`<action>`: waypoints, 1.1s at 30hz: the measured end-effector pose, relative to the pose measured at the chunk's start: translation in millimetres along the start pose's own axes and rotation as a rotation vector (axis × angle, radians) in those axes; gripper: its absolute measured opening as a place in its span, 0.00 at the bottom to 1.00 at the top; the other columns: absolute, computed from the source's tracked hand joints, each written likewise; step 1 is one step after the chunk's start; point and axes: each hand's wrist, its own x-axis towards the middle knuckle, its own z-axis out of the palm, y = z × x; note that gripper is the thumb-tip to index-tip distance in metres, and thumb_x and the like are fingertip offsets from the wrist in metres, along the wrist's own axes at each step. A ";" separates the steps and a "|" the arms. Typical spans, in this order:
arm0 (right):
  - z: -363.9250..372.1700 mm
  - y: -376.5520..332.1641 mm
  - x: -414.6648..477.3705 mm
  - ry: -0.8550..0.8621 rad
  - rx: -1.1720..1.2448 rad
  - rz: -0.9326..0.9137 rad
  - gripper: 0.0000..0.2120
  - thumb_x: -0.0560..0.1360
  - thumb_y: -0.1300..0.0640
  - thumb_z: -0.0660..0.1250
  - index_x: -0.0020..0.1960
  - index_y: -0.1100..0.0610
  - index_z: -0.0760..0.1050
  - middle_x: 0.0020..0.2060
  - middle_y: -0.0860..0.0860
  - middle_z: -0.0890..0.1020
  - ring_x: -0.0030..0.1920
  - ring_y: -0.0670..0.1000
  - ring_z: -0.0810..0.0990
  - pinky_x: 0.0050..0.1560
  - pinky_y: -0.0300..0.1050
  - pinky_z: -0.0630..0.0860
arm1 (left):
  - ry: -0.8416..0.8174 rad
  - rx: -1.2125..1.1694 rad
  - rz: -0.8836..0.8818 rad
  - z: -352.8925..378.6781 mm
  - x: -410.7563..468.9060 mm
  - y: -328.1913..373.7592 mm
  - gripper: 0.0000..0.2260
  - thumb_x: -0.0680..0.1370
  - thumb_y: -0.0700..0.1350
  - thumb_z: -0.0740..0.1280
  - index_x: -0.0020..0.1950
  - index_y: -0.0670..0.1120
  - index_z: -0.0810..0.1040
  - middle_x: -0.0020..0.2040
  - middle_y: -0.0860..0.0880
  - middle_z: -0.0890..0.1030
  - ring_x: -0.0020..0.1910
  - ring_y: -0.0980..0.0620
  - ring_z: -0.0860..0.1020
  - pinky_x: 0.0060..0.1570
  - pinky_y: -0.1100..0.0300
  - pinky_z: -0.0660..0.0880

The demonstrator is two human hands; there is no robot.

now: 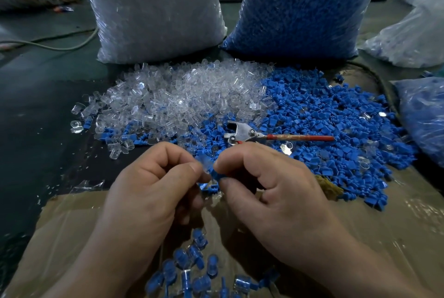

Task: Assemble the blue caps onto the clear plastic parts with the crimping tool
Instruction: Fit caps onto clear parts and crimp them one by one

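A small blue plastic cap [215, 174] and a small clear plastic part [202, 162] meet between the two sets of fingertips, just in front of the person. The left hand [153, 177] pinches the clear part with thumb and forefinger curled round it; the right hand [269, 177] pinches the blue cap the same way. The pieces touch, but blur there makes it hard to tell whether the cap is already partly seated.

Just beyond the fingers [223, 162], a metal crimping tool with a red handle [242, 133] lies unheld on the parts, its head toward the hands. This pair therefore seems to be at the hand-fitting step, with crimping not yet done.

Nearer the person than the fingers, a small cluster of assembled blue-and-clear pieces [192, 269] lies on a sheet of brown cardboard [72, 221], so some units look finished.

Much more is left. A wide heap of loose clear parts [187, 96] spreads beyond and left of the fingers, and a heap of loose blue caps [324, 125] beyond and right, both on the dark tabletop [48, 105]. Behind them stand a tall bag of clear parts [153, 9] and a tall bag of blue caps [300, 4], both full. The job looks barely begun.
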 end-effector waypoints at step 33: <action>1.7 -1.5 -3.2 0.098 -0.153 -0.095 0.07 0.78 0.51 0.63 0.53 0.52 0.76 0.46 0.42 0.78 0.45 0.41 0.76 0.44 0.38 0.73 | -0.073 0.185 0.271 5.3 -13.3 7.1 0.12 0.64 0.57 0.71 0.41 0.51 0.82 0.29 0.45 0.78 0.25 0.42 0.73 0.25 0.52 0.71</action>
